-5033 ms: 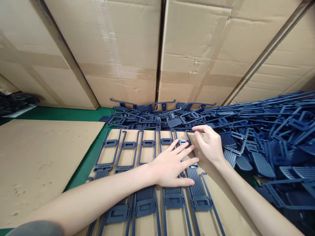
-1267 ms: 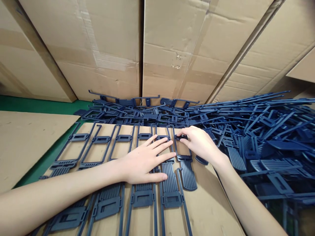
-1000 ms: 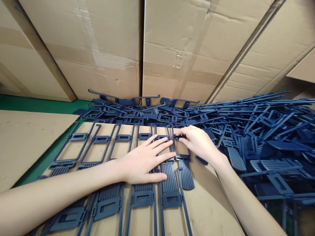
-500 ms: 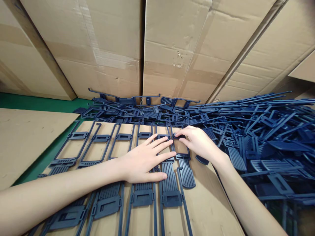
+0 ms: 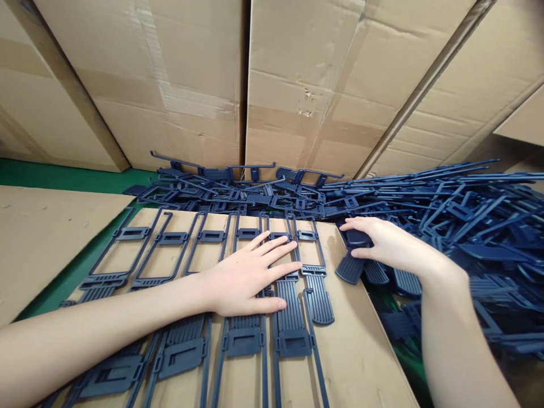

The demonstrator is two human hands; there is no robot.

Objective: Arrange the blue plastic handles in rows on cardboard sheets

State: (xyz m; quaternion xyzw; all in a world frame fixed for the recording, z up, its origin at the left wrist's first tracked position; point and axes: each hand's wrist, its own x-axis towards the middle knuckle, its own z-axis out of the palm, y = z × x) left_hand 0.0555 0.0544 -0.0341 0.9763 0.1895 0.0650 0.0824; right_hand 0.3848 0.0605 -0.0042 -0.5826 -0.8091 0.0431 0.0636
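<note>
Tall brown cardboard boxes (image 5: 340, 85) stand beyond the flat brown cardboard panel (image 5: 357, 354) in front of you. A tangled heap of dark-blue plastic frames (image 5: 425, 192) runs along the panel's far edge and down past its right edge. On the panel itself, two rows of slim dark-blue plastic frames with slotted crossbars (image 5: 293, 352) lie flat; the far row ends at a frame with a ribbed paddle (image 5: 320, 303), well inside the panel's right edge. Of your hands, the left hand (image 5: 250, 277) is spread wide and flat over the middle of the panel, across the laid frames, gripping nothing. The right hand (image 5: 378, 238) is half curled at the panel's right edge, fingers and thumb around a smooth dark-blue plastic piece (image 5: 359, 239); you can't tell from here how firmly it is held. A ribbed dark-blue paddle (image 5: 351, 270) juts below it, over the panel's edge.

Lifting there could drag tangled neighbours onto the panel, since the heap's arms seem interlocked. Your left forearm, low across the panel, could nudge the rows askew if it slides.
</note>
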